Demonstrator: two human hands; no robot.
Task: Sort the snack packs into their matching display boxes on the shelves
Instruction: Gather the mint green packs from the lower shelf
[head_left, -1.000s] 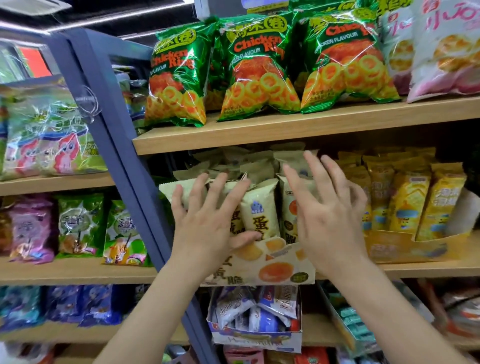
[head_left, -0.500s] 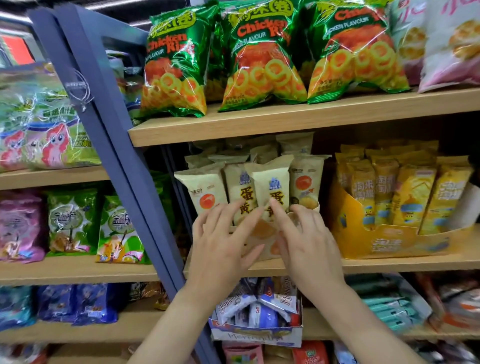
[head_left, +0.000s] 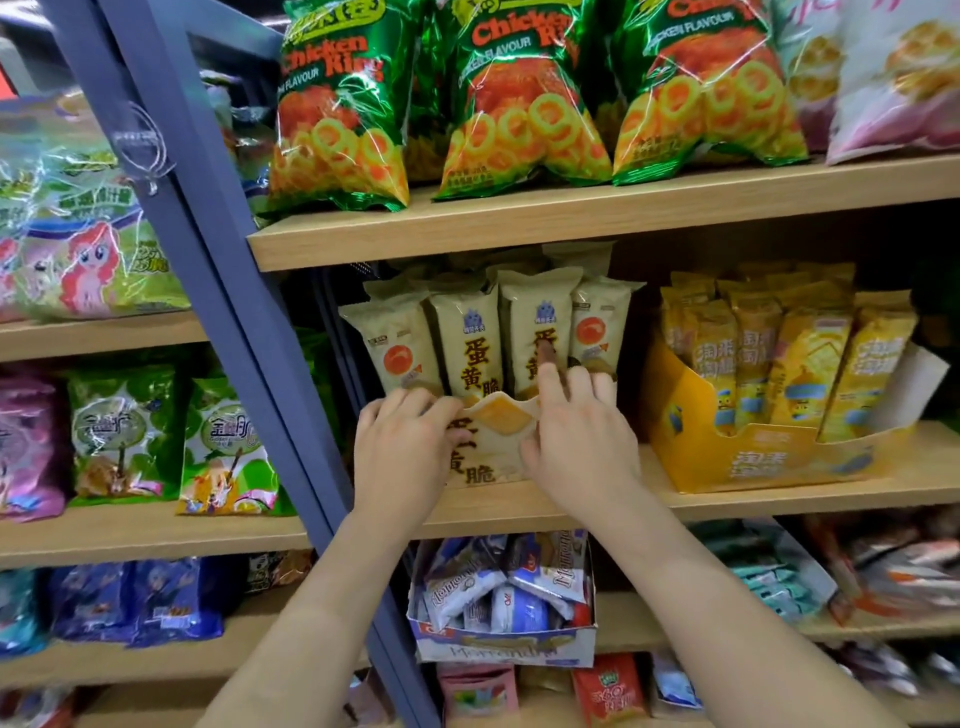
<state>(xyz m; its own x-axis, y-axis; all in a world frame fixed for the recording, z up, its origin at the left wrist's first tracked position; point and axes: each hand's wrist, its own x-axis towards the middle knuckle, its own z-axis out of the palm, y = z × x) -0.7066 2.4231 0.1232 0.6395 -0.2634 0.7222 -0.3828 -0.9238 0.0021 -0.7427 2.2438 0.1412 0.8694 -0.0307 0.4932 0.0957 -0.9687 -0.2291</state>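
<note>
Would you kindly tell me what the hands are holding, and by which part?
The cream display box, by its front wall: the left hand curls over the top edge on the left, the right hand on the right.

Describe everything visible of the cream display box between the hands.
The cream display box looks like printed cardboard, with dark Chinese characters and a yolk picture on its low scooped front. It stands upright on the wooden shelf, full of upright cream snack packs. The left hand and right hand grip its front wall.
</note>
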